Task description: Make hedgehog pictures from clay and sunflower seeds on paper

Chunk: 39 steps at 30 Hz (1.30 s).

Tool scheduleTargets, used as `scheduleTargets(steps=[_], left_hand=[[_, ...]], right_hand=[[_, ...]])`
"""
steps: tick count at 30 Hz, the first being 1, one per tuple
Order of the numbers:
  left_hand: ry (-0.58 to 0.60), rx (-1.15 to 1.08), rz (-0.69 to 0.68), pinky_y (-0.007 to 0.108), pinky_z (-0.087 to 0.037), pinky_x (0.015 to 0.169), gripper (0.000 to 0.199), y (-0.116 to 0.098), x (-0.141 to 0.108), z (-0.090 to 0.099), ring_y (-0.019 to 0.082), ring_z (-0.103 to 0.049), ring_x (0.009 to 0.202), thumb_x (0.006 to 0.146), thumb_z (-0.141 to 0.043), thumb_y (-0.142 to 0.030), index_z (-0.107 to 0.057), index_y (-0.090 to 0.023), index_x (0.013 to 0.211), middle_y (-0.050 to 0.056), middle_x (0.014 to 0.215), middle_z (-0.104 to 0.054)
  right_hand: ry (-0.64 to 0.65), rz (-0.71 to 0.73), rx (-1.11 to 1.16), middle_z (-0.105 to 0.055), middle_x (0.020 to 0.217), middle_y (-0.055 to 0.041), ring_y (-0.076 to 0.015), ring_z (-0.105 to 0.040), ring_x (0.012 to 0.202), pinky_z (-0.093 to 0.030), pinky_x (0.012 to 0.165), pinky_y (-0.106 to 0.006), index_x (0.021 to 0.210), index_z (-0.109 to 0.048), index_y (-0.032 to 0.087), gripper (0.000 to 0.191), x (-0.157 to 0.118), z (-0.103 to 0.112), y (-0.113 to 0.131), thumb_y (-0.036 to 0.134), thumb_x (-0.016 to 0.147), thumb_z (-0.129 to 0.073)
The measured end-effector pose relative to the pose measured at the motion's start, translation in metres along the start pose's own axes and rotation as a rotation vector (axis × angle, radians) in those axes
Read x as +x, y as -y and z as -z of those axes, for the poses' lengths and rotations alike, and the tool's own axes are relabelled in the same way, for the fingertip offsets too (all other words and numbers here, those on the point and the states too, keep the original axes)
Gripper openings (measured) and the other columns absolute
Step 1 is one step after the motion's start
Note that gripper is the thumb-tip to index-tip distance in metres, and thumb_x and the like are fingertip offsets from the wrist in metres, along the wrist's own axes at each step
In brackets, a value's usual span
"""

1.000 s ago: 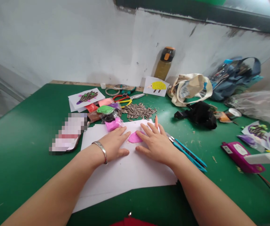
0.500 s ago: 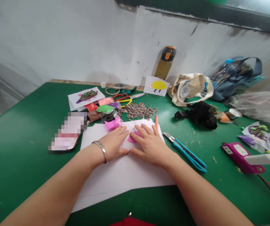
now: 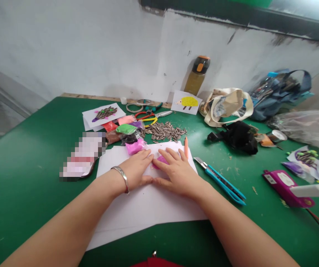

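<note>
Head view. Both bare forearms reached forward onto stacked white paper (image 3: 145, 209) on a green tabletop (image 3: 23, 193). The left hand (image 3: 135, 171) lay flat on the paper, a metal bangle (image 3: 123, 178) on its wrist. The right hand (image 3: 177, 176) lay flat beside it, its fingers (image 3: 169, 157) spread over a pink clay patch (image 3: 159, 161). The clay sat on the paper between the 2 hands, mostly covered by the right fingers, with the left fingertips just beside it. Fingers on both hands were open and pressing down; neither hand gripped anything.

Near the right hand stood an orange stick (image 3: 186, 147), with a blue craft knife (image 3: 223, 183) lying on the tabletop beyond the paper. A bagged pink clay (image 3: 135, 147) touched the paper's far edge, just past the left hand. Behind it lay bagged green clay (image 3: 126, 129), loose sunflower seeds (image 3: 163, 131), red-handled pliers (image 3: 144, 116) and a seed-decorated card (image 3: 104, 115). A yellow hedgehog card (image 3: 186, 102) leaned below a bottle (image 3: 197, 76). Farther right were a canvas bag (image 3: 226, 105), black cloth (image 3: 239, 138) and a purple case (image 3: 284, 189). A blurred object (image 3: 83, 155) lay left of the paper.
</note>
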<state>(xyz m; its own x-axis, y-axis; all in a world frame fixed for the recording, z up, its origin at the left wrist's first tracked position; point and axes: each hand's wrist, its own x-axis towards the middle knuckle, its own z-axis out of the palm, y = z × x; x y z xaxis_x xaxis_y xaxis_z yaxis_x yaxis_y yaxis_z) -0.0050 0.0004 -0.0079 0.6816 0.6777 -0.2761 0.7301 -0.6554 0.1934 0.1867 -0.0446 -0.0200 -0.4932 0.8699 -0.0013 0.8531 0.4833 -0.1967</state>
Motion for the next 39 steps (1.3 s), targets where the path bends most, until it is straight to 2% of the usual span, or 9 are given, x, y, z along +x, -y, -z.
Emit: scheduleTargets(steps=[6,12,16,22,27,31,34,39], left_hand=[[-0.004,0.008,0.004,0.038,-0.028,0.109,0.073,0.002,0.001,-0.002,0.030,-0.032,0.135,0.078,-0.058,-0.047,-0.038,-0.009,0.137,0.019,0.146,-0.036],[-0.001,-0.029,0.016,0.039,-0.026,0.110,0.074,0.001,0.001,-0.002,0.031,-0.031,0.136,0.076,-0.060,-0.045,-0.038,-0.010,0.137,0.018,0.147,-0.034],[0.021,-0.032,0.021,0.038,-0.025,0.110,0.074,-0.001,0.001,0.001,0.031,-0.030,0.136,0.076,-0.060,-0.043,-0.038,-0.007,0.137,0.020,0.148,-0.033],[0.018,-0.049,0.019,0.039,-0.025,0.111,0.075,0.001,0.000,-0.001,0.032,-0.029,0.137,0.076,-0.060,-0.042,-0.037,-0.006,0.138,0.020,0.148,-0.032],[0.011,-0.039,0.008,0.040,-0.027,0.109,0.073,0.001,0.000,-0.001,0.032,-0.030,0.136,0.076,-0.059,-0.044,-0.038,-0.009,0.137,0.019,0.147,-0.034],[0.024,-0.045,0.013,0.040,-0.026,0.110,0.072,0.000,-0.001,0.000,0.032,-0.029,0.136,0.077,-0.058,-0.042,-0.037,-0.007,0.137,0.020,0.148,-0.033],[0.020,-0.056,0.003,0.042,-0.027,0.109,0.073,0.001,-0.001,0.000,0.033,-0.030,0.135,0.077,-0.058,-0.041,-0.036,-0.010,0.139,0.019,0.148,-0.031],[0.033,-0.068,0.011,0.043,-0.028,0.108,0.072,-0.001,-0.003,0.001,0.034,-0.031,0.134,0.078,-0.059,-0.038,-0.035,-0.014,0.141,0.018,0.150,-0.029]], right_hand=[[0.003,0.001,-0.012,-0.033,0.150,-0.0059,-0.0353,-0.023,0.137,-0.008,0.108,-0.063,0.132,-0.050,0.034,0.052,-0.001,0.001,-0.003,0.060,0.088,-0.041],[0.006,-0.001,0.013,-0.026,0.153,-0.0079,-0.0357,-0.023,0.138,-0.008,0.108,-0.063,0.139,-0.041,0.034,0.058,-0.003,0.001,-0.004,0.060,0.087,-0.042],[0.012,0.017,0.011,-0.030,0.151,-0.0081,-0.0359,-0.024,0.137,-0.007,0.108,-0.063,0.135,-0.047,0.033,0.055,-0.003,0.000,-0.004,0.060,0.088,-0.041],[-0.012,0.022,0.030,-0.024,0.154,-0.0067,-0.0354,-0.022,0.138,-0.008,0.108,-0.064,0.136,-0.046,0.036,0.054,-0.007,0.005,-0.005,0.060,0.088,-0.042],[0.001,0.046,0.020,-0.032,0.150,-0.0057,-0.0351,-0.024,0.137,-0.007,0.108,-0.064,0.128,-0.055,0.034,0.047,-0.007,0.005,-0.004,0.057,0.088,-0.044],[-0.003,0.040,0.035,-0.029,0.152,-0.0049,-0.0358,-0.025,0.136,-0.008,0.107,-0.066,0.129,-0.054,0.036,0.048,-0.009,0.009,-0.006,0.058,0.088,-0.043],[-0.001,0.048,0.041,-0.028,0.152,-0.0040,-0.0365,-0.025,0.136,-0.007,0.107,-0.067,0.129,-0.053,0.038,0.049,-0.012,0.013,-0.007,0.060,0.087,-0.043],[0.049,0.055,0.046,-0.037,0.148,-0.0027,-0.0347,-0.027,0.135,-0.008,0.108,-0.065,0.127,-0.056,0.037,0.044,-0.012,0.014,-0.005,0.056,0.088,-0.045]])
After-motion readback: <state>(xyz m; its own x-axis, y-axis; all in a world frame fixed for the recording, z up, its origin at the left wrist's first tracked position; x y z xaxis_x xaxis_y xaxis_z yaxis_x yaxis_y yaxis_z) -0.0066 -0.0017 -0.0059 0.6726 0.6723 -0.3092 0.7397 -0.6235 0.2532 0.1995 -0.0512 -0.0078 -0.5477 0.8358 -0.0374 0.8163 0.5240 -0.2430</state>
